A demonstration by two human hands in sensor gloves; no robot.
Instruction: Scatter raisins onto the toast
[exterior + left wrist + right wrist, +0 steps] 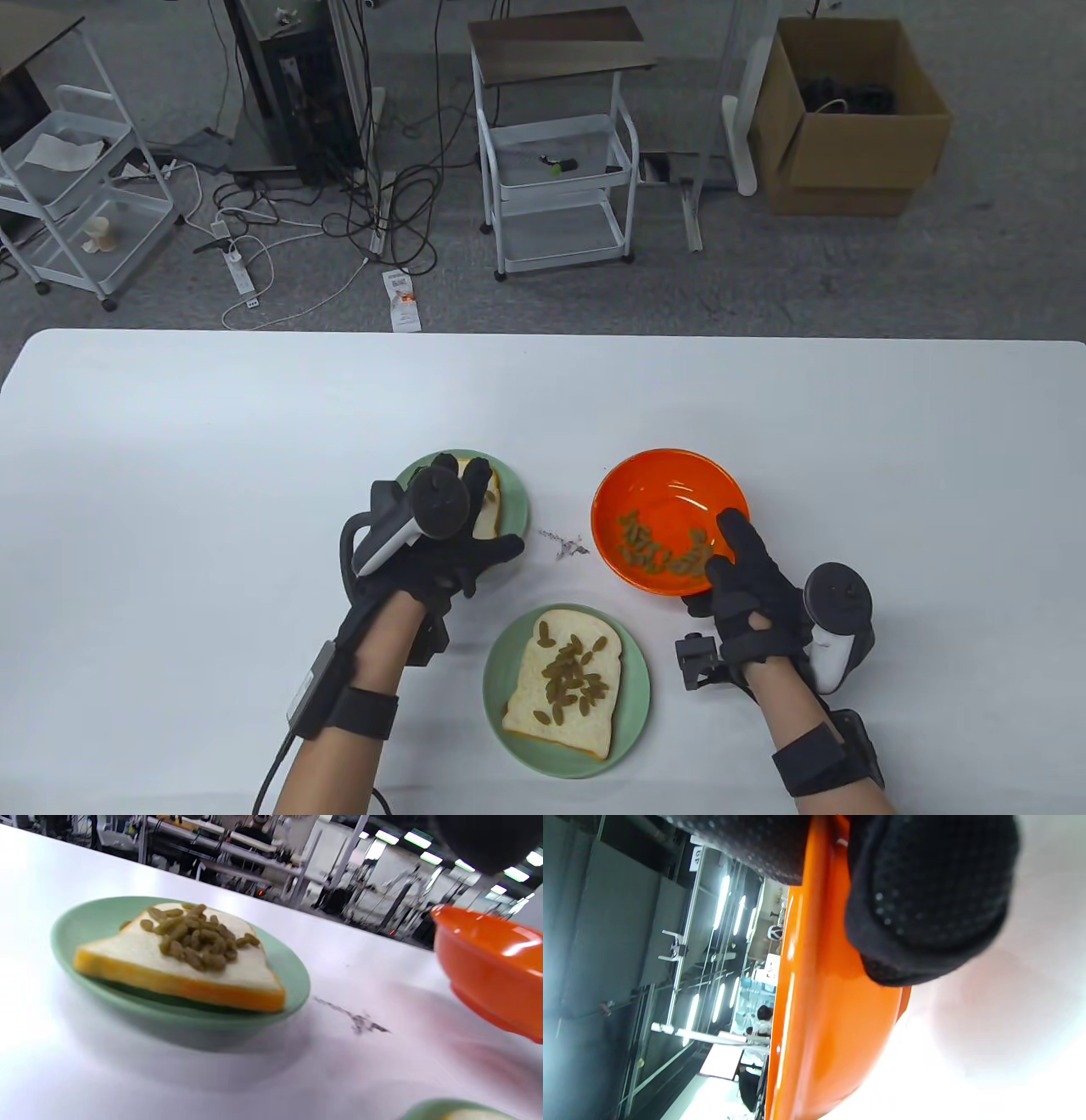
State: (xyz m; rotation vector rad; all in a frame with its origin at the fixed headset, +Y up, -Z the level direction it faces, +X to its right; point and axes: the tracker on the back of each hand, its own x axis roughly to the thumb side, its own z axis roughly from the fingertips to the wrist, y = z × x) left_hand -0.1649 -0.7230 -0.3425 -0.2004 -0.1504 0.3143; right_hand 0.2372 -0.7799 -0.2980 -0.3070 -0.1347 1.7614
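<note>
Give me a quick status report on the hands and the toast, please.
Left hand over the far plate. Right hand grips the orange bowl. Near toast has raisins. Nothing in the way.

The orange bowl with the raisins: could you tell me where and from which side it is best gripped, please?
Grip the orange bowl at its near right rim, coming from the right, thumb inside and fingers under the sloped outer wall. The right hand already holds it there.

A white cart (556,191) and a cardboard box (848,119) stand on the floor beyond the table (212,424).
</note>
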